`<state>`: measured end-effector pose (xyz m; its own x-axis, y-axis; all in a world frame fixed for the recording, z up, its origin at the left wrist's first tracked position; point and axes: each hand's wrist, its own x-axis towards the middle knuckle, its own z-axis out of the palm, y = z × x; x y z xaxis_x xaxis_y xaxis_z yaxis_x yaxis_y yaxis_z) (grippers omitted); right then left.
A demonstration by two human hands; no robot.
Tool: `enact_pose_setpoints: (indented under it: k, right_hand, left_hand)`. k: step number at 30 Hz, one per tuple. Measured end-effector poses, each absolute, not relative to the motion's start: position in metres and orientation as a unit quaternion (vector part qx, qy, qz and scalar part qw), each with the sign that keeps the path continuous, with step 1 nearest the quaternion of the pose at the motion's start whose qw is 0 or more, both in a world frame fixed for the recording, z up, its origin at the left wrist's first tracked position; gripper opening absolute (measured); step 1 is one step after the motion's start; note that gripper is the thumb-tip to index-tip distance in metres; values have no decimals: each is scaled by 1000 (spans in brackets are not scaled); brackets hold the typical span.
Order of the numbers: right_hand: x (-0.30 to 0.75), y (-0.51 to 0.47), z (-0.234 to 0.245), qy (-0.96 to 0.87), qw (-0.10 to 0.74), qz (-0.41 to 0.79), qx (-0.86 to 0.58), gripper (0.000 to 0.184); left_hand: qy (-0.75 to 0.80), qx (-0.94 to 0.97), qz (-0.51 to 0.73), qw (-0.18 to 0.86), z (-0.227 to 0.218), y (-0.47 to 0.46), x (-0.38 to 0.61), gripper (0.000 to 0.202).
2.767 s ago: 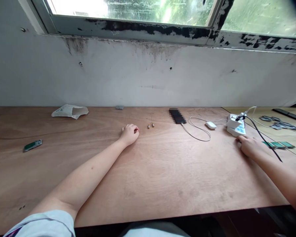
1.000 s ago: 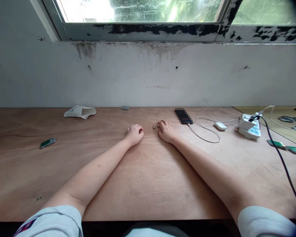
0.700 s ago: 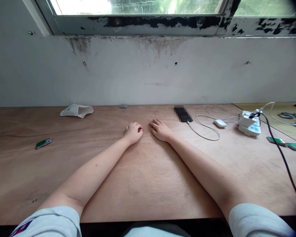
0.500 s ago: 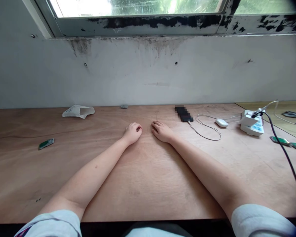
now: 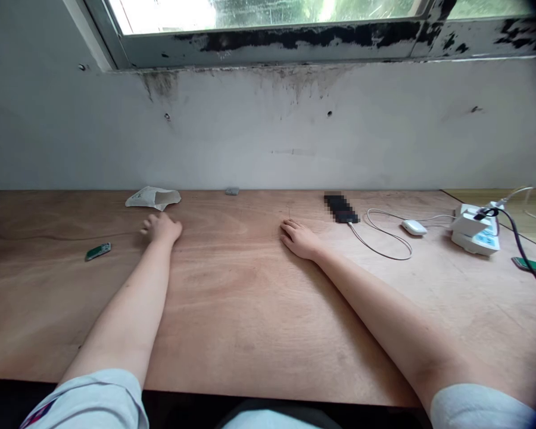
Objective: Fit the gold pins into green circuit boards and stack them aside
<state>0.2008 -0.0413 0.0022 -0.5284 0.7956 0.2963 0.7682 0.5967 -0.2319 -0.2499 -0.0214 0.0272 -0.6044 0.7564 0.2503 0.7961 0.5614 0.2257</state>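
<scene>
My left hand (image 5: 161, 229) lies on the plywood table (image 5: 250, 316) with its fingers loose and pointing left, holding nothing. Just behind it is a crumpled white paper packet (image 5: 153, 198), and a small green stick (image 5: 97, 251) lies to its left. My right hand (image 5: 299, 240) rests palm down near the middle, a little in front of a pixelated black phone (image 5: 340, 208). The small brass pieces seen earlier do not show, and this hand lies about where they were, so they may be under or in it.
A thin white cable (image 5: 384, 247) curls from the phone toward a small white oval device (image 5: 414, 227). At the right stand a white plug unit (image 5: 476, 231) and a black cable (image 5: 524, 262). A green circuit board (image 5: 533, 267) lies at the edge. A grey wall and window rise behind.
My left hand has slid far to the left, toward the paper packet. My right hand stays nearly in place, and the brass pieces visible earlier no longer show.
</scene>
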Motion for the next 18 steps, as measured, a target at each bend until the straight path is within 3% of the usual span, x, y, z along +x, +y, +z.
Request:
enact_pose_setpoints:
  k: [4, 7, 13, 18]
  right_hand:
    - [199, -44, 6, -876, 191, 44, -441, 42]
    - [199, -44, 8, -875, 196, 42, -441, 39]
    - [199, -43, 6, -877, 200, 31, -436, 36]
    - [200, -42, 4, -876, 204, 28, -436, 34]
  left_hand:
    - [-951, -241, -185, 62, 28, -38, -312, 79]
    - [-967, -150, -203, 27, 28, -45, -333, 87]
    - [-970, -170, -171, 17, 27, -39, -323, 91]
    - [-961, -230, -153, 29, 26, -31, -302, 80]
